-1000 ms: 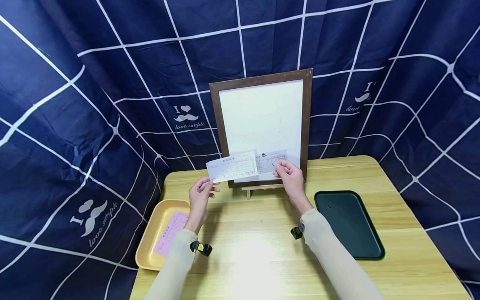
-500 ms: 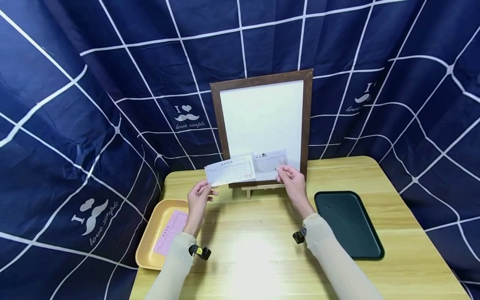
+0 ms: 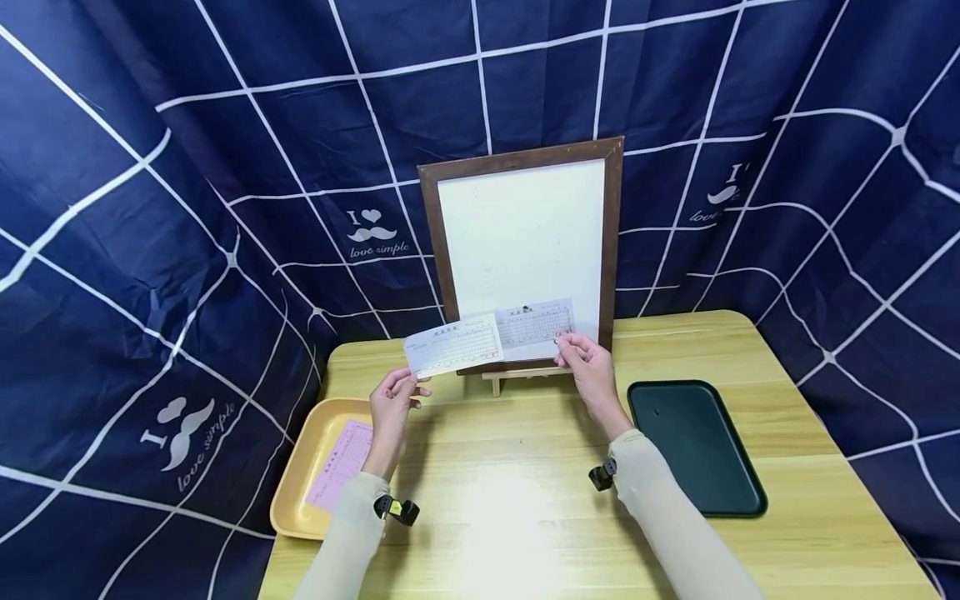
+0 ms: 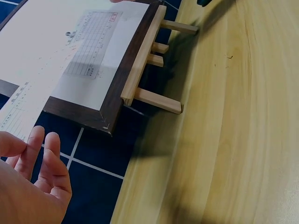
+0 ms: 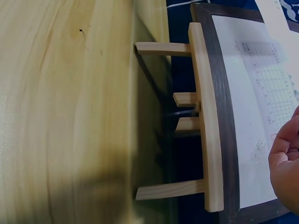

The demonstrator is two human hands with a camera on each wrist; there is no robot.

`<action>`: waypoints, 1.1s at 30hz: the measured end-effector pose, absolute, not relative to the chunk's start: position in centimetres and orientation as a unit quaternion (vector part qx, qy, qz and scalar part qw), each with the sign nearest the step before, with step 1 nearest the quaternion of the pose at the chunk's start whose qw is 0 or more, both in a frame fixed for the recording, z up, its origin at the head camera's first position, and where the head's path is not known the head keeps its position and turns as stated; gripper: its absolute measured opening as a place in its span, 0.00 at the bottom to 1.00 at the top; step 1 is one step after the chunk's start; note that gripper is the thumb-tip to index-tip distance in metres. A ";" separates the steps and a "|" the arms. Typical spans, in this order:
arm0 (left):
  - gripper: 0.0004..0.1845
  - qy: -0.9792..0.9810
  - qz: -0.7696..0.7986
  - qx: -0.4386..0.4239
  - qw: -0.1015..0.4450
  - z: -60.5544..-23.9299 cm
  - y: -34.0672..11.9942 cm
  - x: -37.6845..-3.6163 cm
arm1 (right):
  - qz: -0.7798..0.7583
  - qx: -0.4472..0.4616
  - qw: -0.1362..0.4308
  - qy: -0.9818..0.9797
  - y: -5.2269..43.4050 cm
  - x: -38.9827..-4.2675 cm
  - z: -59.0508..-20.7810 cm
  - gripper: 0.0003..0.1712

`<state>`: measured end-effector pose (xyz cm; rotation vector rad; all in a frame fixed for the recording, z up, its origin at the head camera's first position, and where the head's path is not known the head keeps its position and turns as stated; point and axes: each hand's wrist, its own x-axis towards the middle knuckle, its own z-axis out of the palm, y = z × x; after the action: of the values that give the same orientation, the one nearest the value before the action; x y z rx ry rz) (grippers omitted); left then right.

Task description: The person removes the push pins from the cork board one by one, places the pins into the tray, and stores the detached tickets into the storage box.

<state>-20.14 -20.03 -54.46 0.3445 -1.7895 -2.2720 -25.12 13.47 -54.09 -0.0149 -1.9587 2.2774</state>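
Before framed board [image 3: 525, 242]: left hand [image 3: 392, 404] pinches white gridded slip [image 3: 452, 344].

A big dark blue cloth [image 3: 150, 208] hangs all around the back and both sides of the frame. It has thin white lines that cross and make large squares. Here and there it shows a little white moustache with the words "love simple", one at the lower left and one near the middle. The cloth has soft folds and wrinkles. At the bottom middle stands a light wooden counter [image 3: 525, 517] with rounded back corners. A bright spot of light shines on the wood near the front.
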 end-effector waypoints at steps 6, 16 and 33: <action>0.04 -0.606 -0.776 0.126 0.125 -54.6 -20.5 -19.7 | 0.755 -0.006 0.086 -0.650 13.7 -25.2 -54.9 0.17; 0.04 -0.606 -0.773 0.135 0.131 -55.1 -21.6 -19.0 | 0.750 -0.035 0.072 -0.657 14.5 -24.7 -55.5 0.12; 0.04 -0.606 -0.769 0.159 0.126 -56.3 -22.5 -17.7 | 0.758 -0.038 0.082 -0.646 15.1 -23.6 -56.8 0.11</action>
<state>-17.72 -22.53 -56.26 0.4637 -1.7663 -2.2391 -23.60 15.12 -56.83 -0.1137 -1.9297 2.2647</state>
